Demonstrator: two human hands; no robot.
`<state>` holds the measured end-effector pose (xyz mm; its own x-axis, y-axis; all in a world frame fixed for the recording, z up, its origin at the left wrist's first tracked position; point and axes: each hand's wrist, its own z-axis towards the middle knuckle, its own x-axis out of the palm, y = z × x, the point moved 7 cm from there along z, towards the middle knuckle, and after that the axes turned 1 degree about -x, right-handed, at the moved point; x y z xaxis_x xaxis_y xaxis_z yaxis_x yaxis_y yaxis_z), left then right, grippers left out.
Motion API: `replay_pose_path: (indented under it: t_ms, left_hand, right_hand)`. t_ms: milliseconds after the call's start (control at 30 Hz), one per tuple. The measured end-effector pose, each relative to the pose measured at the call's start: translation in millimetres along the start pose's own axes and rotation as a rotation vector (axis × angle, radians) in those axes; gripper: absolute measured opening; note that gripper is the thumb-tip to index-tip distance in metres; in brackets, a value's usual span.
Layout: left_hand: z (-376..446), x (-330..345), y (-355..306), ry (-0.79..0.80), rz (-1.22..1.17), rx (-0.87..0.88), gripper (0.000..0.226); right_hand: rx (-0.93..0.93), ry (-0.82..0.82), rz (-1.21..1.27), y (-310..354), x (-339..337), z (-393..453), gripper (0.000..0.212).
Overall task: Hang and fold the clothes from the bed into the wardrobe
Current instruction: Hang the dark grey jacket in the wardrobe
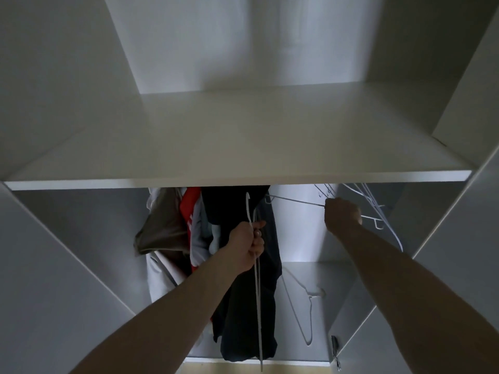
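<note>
Inside the white wardrobe, several garments hang under the shelf [243, 147]: a brown one [162, 225], a red and white one [193, 211] and a dark navy one [251, 306]. My left hand [248, 244] grips a white wire hanger [258, 306] held upright in front of the dark garment, hook at the top. My right hand [341, 213] is curled round another white hanger [294, 201] among a bunch of empty hangers [378, 209] at the right end of the rail. The rail itself is hidden behind the shelf edge.
A loose white hanger [305, 306] lies on the wardrobe floor at the lower right. An open door with a hinge [334, 346] flanks the right side, and another door panel [54, 279] stands at the left. The upper shelf compartment holds nothing.
</note>
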<state>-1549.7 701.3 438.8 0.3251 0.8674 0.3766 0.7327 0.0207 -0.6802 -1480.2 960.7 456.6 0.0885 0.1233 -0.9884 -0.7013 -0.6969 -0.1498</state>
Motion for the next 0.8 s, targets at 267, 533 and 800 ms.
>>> replay_pose_path:
  t_ms: [267, 533, 800]
  left_hand:
    - [-61, 4, 52, 0.151, 0.021, -0.087, 0.035]
    - [-106, -16, 83, 0.125, -0.002, -0.125, 0.026]
    - [-148, -27, 114, 0.196, -0.048, -0.164, 0.017]
  right_hand:
    - [0.078, 0.131, 0.368, -1, 19, -1, 0.043]
    - [0.063, 0.227, 0.598, -7, 49, -83, 0.072]
    - [0.162, 0.380, 0.913, -3, 97, -235, 0.065]
